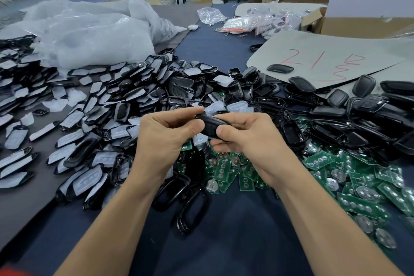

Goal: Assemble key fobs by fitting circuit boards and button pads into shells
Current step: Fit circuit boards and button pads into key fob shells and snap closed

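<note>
Over the tabletop (215, 51), seen from the head view, both hands are up off the heap and closed around one black key fob (209, 126). The left hand (163, 132) has its fingers curled over the fob's left end, thumb against the near side. The right hand (244, 139) pinches the other end, thumb pressed on the near face, index finger along the top, the other fingers hooked below. Neither hand is free. The fob sits tilted between them, clear of everything underneath.

This looks to me like the squeeze-to-close step, with the shell halves being pressed together. The seam is hidden, though, so I can't tell whether a board and pad are already inside. To do it well, the thumbs should work along the edge rather than crush the middle. Pressure wants to be even at both ends so the catches seat all round. Check too that no pad edge is nipped in the joint.

Supplies are close. Green circuit boards (226, 170) lie directly beneath the wrists and spread right, and translucent button pads (237, 106) sit just beyond the hands. Film-covered shells (89, 107) are heaped left, bare black shells (336, 114) piled right, and open black frames (179, 188) lie by the left forearm. Farther back are plastic bags (89, 36) and a cardboard sheet (324, 51) with red marks.
</note>
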